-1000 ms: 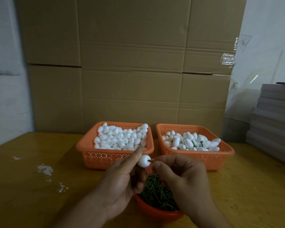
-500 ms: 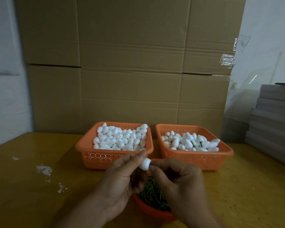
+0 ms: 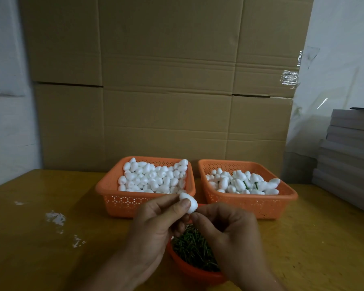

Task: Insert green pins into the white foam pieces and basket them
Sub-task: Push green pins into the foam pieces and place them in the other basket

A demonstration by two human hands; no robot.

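Note:
My left hand [image 3: 156, 229] pinches a white foam piece [image 3: 190, 202] between thumb and forefinger, just in front of the two baskets. My right hand [image 3: 227, 234] pinches a green pin [image 3: 194, 211] at the foam's lower end; only a sliver of the pin shows. Below my hands an orange bowl [image 3: 189, 269] holds a heap of green pins [image 3: 191, 246]. The left orange basket [image 3: 107, 190] is full of plain foam pieces. Inside the right orange basket [image 3: 286, 196] lie foam pieces with green pins in them.
Everything stands on a yellow-brown table [image 3: 51, 248] with white crumbs [image 3: 56, 217] at the left. Large cardboard boxes [image 3: 166, 80] form a wall behind the baskets. A stack of grey boards [image 3: 349, 152] rises at the right edge.
The pin has gone further into the foam, so less green shows. My hands have closed together and the foam has tilted slightly.

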